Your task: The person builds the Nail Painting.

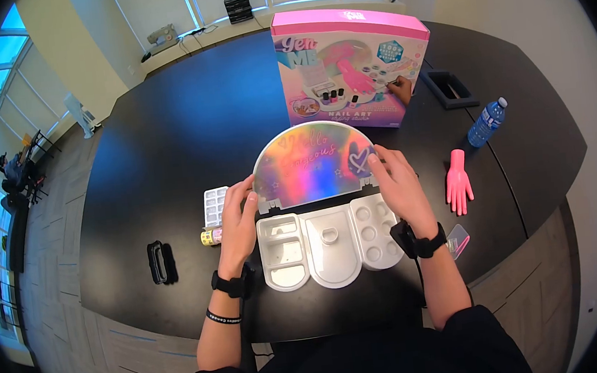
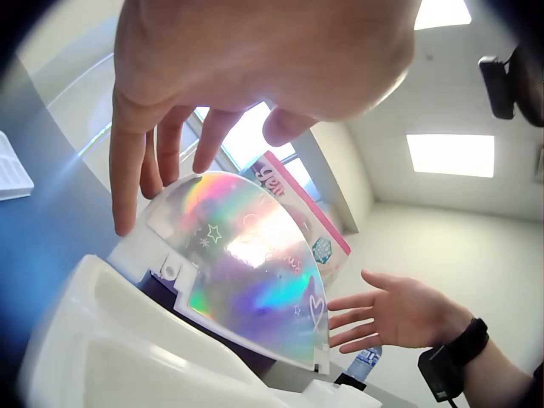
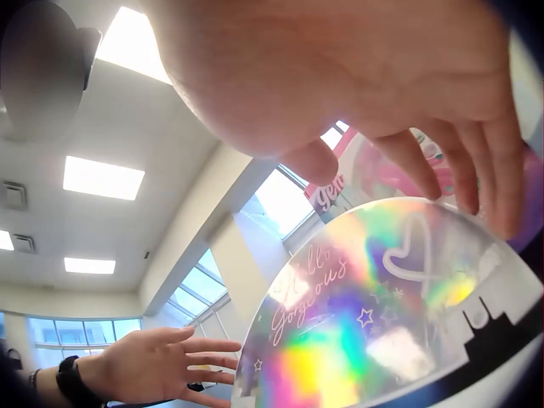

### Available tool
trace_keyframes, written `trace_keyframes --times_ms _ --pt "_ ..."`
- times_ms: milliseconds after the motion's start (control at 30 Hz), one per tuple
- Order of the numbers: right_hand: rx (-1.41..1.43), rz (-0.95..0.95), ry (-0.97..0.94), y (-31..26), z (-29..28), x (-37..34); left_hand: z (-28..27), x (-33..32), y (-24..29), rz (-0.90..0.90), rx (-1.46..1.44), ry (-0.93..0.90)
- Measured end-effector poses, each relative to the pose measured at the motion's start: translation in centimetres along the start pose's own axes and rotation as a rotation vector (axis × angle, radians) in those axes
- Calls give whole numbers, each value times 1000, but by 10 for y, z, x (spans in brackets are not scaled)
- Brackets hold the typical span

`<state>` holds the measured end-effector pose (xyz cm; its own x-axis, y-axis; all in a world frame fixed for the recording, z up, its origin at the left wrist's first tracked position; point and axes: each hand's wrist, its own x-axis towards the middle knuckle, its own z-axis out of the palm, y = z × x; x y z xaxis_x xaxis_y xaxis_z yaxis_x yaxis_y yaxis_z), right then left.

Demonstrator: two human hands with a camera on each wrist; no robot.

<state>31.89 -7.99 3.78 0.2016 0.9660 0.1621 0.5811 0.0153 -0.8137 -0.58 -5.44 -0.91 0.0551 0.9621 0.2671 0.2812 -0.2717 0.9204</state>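
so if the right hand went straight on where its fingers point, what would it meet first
Likely the holographic "Hello Gorgeous" panel: the right hand is right at its edge, though exact contact is hard to judge.

Black table (image 1: 172,137), pale walls (image 1: 515,43) (cream), bright windows (image 1: 4,54)

The shiny board (image 1: 311,167) hides a low bit of the pink box (image 1: 352,52). The box's tiniest words are too small to read. In the left wrist view, the picture's bottom cuts off the white tray (image 2: 127,340).
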Motion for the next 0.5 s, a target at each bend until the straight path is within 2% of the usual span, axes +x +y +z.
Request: trace_keyframes --times_ms 100,200,500 --pt "121 8 1 1 -3 -10 -2 -8 6 -11 -72 5" --pt "128 6 -8 2 -6 -18 -6 -14 -8 3 -22 8" --pt "192 23 -19 12 -7 -29 -3 -27 2 -2 -75 11"
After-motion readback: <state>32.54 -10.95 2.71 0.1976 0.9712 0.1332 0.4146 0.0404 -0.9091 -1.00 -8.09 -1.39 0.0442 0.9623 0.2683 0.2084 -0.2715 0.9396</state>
